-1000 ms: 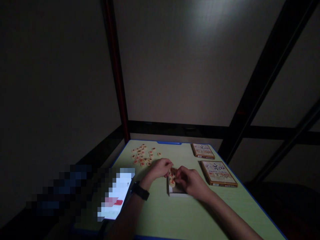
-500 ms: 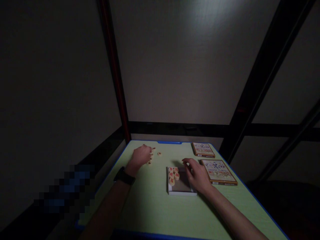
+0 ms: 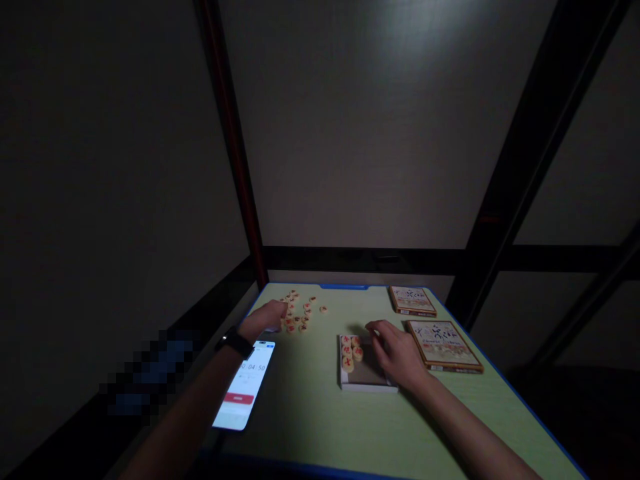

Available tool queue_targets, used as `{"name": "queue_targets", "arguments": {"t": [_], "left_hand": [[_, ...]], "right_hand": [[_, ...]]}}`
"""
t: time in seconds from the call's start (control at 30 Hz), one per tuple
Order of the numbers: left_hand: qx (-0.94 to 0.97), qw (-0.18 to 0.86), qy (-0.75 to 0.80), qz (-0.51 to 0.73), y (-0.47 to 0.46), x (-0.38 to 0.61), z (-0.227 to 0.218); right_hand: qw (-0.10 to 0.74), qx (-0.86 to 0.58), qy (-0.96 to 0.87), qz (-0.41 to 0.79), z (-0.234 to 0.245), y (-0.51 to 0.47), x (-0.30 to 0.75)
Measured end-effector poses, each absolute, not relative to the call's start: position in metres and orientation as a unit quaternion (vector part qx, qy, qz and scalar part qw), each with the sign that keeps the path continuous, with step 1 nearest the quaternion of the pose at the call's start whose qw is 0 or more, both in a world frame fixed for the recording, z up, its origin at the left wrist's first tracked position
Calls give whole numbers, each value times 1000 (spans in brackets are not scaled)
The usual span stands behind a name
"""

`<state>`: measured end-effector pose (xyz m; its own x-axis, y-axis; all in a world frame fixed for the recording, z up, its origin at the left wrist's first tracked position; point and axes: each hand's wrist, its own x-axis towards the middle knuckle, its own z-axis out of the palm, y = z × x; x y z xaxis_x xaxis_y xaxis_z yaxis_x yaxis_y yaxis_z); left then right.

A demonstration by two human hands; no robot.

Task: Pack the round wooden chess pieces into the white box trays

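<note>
At the near left side of a loose cluster of round wooden Chinese chess pieces (image 3: pixel 304 319) is my left hand (image 3: pixel 266 316), with a dark watch on the wrist. Its fingers are curled down; whatever they hold, if anything, is hidden. My right hand (image 3: pixel 396 348) lies over the right side of a shallow open box (image 3: pixel 370 387), fingers bent, thumb and index tips apart, with nothing visible between them. Several chess pieces (image 3: pixel 351 352) with red characters sit in the box's left part, one column beside another. The right hand hides the box's right edge.
A lit phone (image 3: pixel 243 393) showing a timer lies partly under my left forearm. Two printed Chinese chess boxes (image 3: pixel 445 343) lie on the right, one behind the other. The green table (image 3: pixel 305 413) has a blue edge, with a wall beyond it.
My left hand has drawn back leftward, uncovering many of the loose pieces. The phone screen has lit up. My right hand stays over the box, and the view has shifted slightly.
</note>
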<state>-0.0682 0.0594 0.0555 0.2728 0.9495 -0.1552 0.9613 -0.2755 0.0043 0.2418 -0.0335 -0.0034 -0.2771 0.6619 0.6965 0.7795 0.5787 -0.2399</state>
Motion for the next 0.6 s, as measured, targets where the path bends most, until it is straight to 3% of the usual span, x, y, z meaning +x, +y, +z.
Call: {"name": "queue_targets", "arguments": {"t": [0.6], "left_hand": [[815,57,575,-36,62,-75,53]], "right_hand": [[358,-459,-811,-59,-1,-36,241]]}}
